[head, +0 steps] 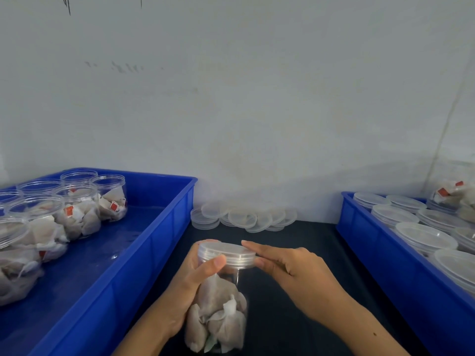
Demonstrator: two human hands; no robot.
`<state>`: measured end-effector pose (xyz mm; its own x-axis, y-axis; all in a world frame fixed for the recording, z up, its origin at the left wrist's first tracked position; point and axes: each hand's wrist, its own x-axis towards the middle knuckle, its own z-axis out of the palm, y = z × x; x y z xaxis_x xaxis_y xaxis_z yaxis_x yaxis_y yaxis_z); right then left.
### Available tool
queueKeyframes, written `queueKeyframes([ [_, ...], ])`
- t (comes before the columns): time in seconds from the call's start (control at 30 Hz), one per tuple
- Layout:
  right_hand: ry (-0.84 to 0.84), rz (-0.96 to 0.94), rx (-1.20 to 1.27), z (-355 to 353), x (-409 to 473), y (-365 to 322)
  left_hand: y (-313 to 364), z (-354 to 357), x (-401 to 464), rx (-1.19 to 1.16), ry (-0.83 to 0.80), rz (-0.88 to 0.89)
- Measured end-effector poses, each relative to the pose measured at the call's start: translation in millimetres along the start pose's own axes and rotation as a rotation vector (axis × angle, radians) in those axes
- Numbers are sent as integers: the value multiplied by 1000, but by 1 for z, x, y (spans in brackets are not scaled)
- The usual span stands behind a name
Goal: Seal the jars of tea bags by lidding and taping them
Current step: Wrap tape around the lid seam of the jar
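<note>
A clear plastic jar [218,317] full of tea bags stands on the dark table between two blue trays. A translucent lid [226,254] sits on its mouth. My left hand [187,286] grips the jar just under the lid, thumb across the front. My right hand [290,265] holds the lid's right rim, fingers laid along its far edge. No tape is in view.
The blue tray [144,253] on the left holds several lidless jars of tea bags [77,211]. Loose lids [244,217] lie piled against the back wall. The blue tray [385,263] on the right holds lidded jars [424,237].
</note>
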<state>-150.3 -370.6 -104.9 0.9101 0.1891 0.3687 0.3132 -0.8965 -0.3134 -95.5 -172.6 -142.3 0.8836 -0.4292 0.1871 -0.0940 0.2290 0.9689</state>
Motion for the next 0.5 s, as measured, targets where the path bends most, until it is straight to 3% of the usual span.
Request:
queueKeyframes([
  [0.1, -13, 14, 19, 3, 1, 1, -2, 0, 2, 90, 86, 63],
  [0.23, 9, 59, 122, 6, 3, 4, -6, 1, 4, 529, 316, 391],
  [0.3, 20, 85, 113, 9, 3, 3, -5, 5, 3, 626, 437, 471],
  [0.5, 85, 128, -25, 11, 0, -10, -1, 20, 3, 630, 450, 315],
])
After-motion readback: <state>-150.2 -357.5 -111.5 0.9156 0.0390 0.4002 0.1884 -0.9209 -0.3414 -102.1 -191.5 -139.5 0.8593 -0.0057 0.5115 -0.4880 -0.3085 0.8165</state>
